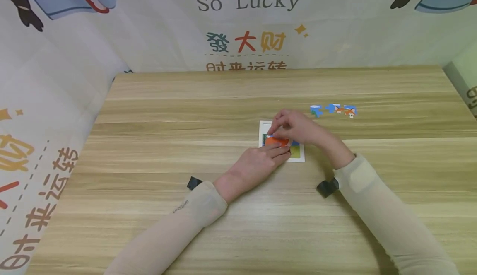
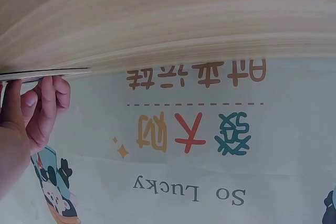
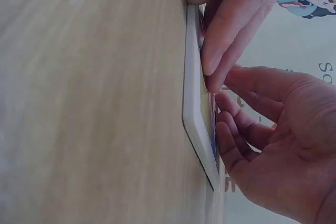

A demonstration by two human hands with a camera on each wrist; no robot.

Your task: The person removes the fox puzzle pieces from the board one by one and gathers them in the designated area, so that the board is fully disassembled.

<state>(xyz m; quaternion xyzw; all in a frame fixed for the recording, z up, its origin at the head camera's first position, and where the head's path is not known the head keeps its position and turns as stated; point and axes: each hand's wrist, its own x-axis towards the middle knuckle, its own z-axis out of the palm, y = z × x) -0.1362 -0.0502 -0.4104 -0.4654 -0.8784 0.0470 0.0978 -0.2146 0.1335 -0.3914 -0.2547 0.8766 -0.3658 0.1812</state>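
Note:
A small jigsaw puzzle in a white-framed tray lies at the middle of the table, its picture showing orange, green and blue. Across its lower left part my left hand rests palm down, with straight fingers touching the orange pieces. My right hand bends over the upper part of the tray, thumb and forefinger pinching a small puzzle piece with blue and white on it. Most of that piece is hidden by the fingers. In the right wrist view the right hand has its curled fingertips against the puzzle surface, close to the left fingertips.
Beyond the right hand, a loose puzzle piece in blue and green lies on the wooden table. Beside it are several pieces with fox ears on blue. A printed cloth hangs behind the table's far edge.

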